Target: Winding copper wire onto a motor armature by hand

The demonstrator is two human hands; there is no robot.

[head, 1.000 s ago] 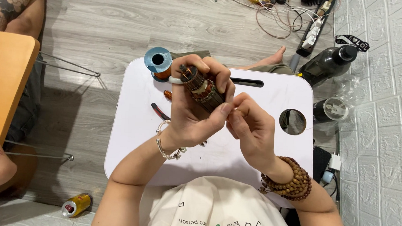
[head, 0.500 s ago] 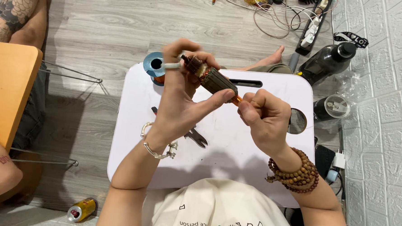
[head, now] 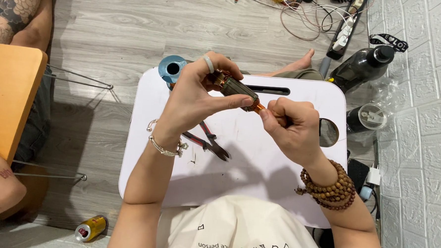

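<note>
Both hands grip one dark cylindrical motor core (head: pixel 238 90) above the white lap table's (head: pixel 286 201) far edge: left hand (head: pixel 194 100) wraps its body, right hand (head: pixel 292 129) pinches its orange end. Red-handled pliers (head: pixel 207 141) lie mid-table; a blue spool (head: pixel 172 69) sits at the far-left corner.

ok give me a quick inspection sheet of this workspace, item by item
surface: white lap table, slot and round hole along its far and right edges
job's things: dark cylindrical part with copper ends, held above the table
clutter: pliers on table; blue spool at far edge
hands: left hand grips the part; right hand pinches its near end
cables: tangled wires and power strip on floor
surroundings: dark bottle, drink can, another person's arm
</note>
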